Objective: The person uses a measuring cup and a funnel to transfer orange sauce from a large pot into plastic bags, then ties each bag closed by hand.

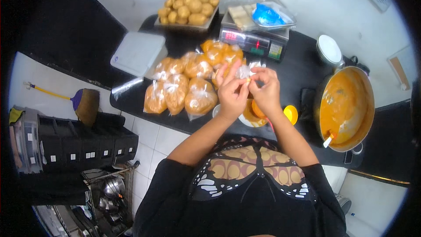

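My left hand point(230, 97) and my right hand point(267, 89) meet above the table, thumbs and forefingers pinched together. Between the fingertips is a small yellowish item point(248, 80), possibly a rubber band; it is too small to be sure. Clear crumpled plastic point(243, 71) shows just behind the fingers. To the left of my hands lie several knotted clear plastic bags point(200, 97) filled with orange-brown sauce. Beneath my wrists, a white plate point(246, 120) smeared with sauce bears an orange vessel point(257, 109), partly hidden by my right arm. A small yellow bowl point(290, 114) stands right of that forearm.
A large pot point(369, 105) of orange sauce, a white-handled utensil point(328, 141) in it, stands at right. Behind the bags are a lit digital scale point(241, 41) carrying packages, a tray of potatoes point(184, 10) and a lidded white container point(139, 52). A phone point(348, 157) lies near the front edge.
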`<state>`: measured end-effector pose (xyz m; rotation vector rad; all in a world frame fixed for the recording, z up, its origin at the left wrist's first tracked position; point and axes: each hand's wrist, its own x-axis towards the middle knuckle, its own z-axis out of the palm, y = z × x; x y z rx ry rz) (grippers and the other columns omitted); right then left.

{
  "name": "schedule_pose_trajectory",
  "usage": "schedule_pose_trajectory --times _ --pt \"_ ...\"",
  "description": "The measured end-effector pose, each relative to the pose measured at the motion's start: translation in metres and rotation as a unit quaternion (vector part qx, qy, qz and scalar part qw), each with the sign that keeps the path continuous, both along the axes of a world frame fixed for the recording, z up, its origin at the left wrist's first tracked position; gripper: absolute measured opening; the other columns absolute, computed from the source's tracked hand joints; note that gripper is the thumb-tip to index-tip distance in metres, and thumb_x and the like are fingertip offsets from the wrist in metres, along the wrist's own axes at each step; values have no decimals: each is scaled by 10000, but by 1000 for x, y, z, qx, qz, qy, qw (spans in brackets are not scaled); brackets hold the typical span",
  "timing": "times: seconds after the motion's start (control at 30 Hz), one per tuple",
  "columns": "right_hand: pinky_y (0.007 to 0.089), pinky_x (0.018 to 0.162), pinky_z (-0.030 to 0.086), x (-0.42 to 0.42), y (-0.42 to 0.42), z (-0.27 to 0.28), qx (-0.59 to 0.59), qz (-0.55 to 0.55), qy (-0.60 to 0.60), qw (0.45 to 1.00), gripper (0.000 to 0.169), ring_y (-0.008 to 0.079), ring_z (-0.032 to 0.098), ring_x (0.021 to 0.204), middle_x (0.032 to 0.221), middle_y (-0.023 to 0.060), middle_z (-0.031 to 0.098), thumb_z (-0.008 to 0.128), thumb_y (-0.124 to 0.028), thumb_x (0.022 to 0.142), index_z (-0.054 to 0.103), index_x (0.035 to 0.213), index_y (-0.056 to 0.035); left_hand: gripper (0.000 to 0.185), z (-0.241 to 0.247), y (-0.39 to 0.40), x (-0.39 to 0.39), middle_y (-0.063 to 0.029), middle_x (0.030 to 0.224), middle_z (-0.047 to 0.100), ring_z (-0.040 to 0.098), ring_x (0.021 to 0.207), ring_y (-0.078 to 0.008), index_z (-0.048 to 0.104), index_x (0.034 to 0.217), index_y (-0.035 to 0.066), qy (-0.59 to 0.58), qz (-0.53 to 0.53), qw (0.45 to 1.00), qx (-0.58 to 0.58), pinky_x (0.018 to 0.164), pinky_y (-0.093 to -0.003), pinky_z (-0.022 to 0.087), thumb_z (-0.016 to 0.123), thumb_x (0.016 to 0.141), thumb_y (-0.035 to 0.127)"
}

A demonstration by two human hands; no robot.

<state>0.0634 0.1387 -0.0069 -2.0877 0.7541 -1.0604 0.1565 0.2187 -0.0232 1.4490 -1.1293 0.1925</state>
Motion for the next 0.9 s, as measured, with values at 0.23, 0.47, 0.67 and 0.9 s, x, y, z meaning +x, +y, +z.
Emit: schedule_pose_trajectory --times 0.23,0.47,0.67,0.9 --pt "507 945 279 5 5 7 -266 -36 56 962 106 266 504 1056 939 47 555 636 -84 627 616 730 -96 61 -17 -15 -8 -214 1172 561 409 1167 -357 611 824 7 668 -142 730 -23 975 -421 318 590 767 15" --pt "514 922 287 8 -18 5 -257 17 43 965 141 299 493 1063 956 66 529 648 -97 618 622 756 -110 183 -22 -16 16 -103 1261 537 396 1179 -374 652 942 15 -20 -41 995 89 1003 -453 253 556 793 60" --pt "455 883 325 30 -23 2 -230 25 -4 973 133 299 504 1042 941 71 534 632 -93 620 597 749 -90 200 -29 -27 38 -41 1181 596 432 1152 -331 677 948 93 -116 -18 990 73 965 -481 241 560 787 86" --pt "395 866 410 29 -61 -18 -102 -22 100 990 182 285 526 1003 996 89 571 652 -84 674 671 853 -114 133 -56 -58 97 11 1164 600 438 1155 -297 684 866 128 -130 -38 973 189 978 -478 270 567 801 129"
